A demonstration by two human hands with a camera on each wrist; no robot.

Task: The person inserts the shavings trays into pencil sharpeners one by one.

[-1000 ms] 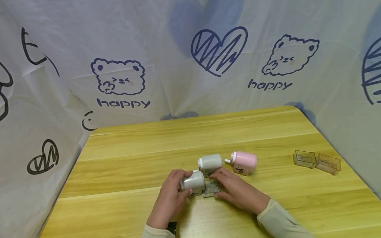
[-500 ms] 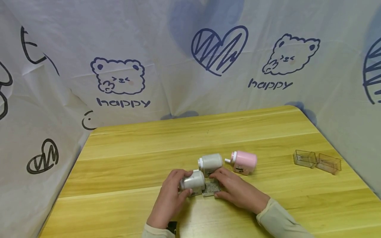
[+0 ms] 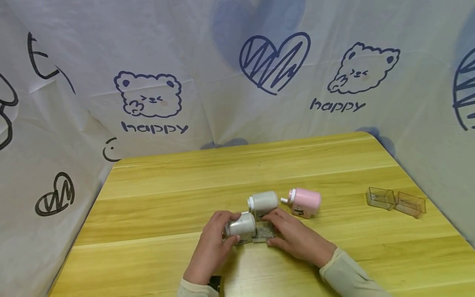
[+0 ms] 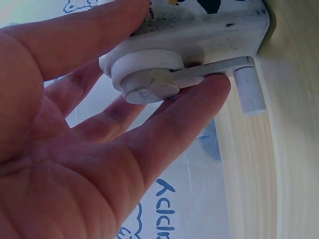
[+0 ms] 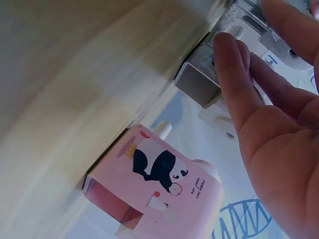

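Note:
My left hand [image 3: 212,241] grips a white crank pencil sharpener [image 3: 241,225], thumb on the near side and fingers on the far side. In the left wrist view one finger lies along its crank arm [image 4: 214,68]. Just right of this sharpener is a clear shavings drawer [image 3: 264,232] with grey residue in it. My right hand [image 3: 297,237] pinches the drawer at its right side, thumb in front and fingers behind. A second whitish sharpener [image 3: 264,201] stands right behind, its lower slot [image 5: 197,84] hollow in the right wrist view.
A pink crank sharpener [image 3: 305,200] with a panda print stands behind my right hand, its drawer slot hollow. Two clear drawers, one [image 3: 380,199] beside the other [image 3: 410,204], lie at the right of the wooden table [image 3: 167,198]. A printed white cloth [image 3: 208,103] hangs behind.
The near edge of the shavings drawer has shifted slightly away from me, with its tilt slightly changed. My left hand and the sharpeners look the same.

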